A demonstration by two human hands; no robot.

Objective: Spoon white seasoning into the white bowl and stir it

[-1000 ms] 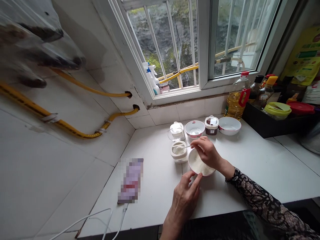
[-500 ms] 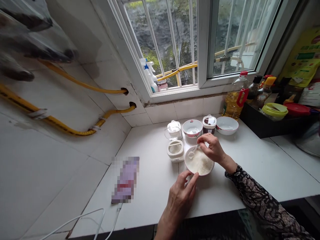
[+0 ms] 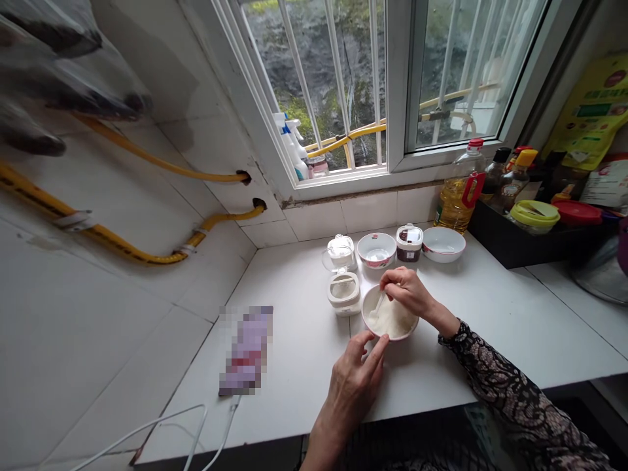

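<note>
My right hand (image 3: 408, 292) pinches a small white spoon (image 3: 378, 302) over a bowl (image 3: 402, 338). The spoon's lower end is down at the white powdery or grainy contents (image 3: 392, 320), near the bowl's left side. At the near rim, my left hand (image 3: 354, 379) steadies the bowl with its fingertips. A square jar (image 3: 344, 302) with pale contents stands just left of the bowl. Behind that jar is a white one (image 3: 341, 247) with its clear lid tipped up.
At the back stand a flowered bowl (image 3: 377, 252), a jar of dark contents (image 3: 409, 245) and a white bowl (image 3: 444, 247). An oil bottle (image 3: 456, 196) and a black box (image 3: 510, 239) of condiments are at right. A blurred purple item (image 3: 248, 353) with a cable lies left.
My right hand has lowered slightly and tilted the spoon more upright, its end now down at the powder. My left hand stays at the bowl's rim.
</note>
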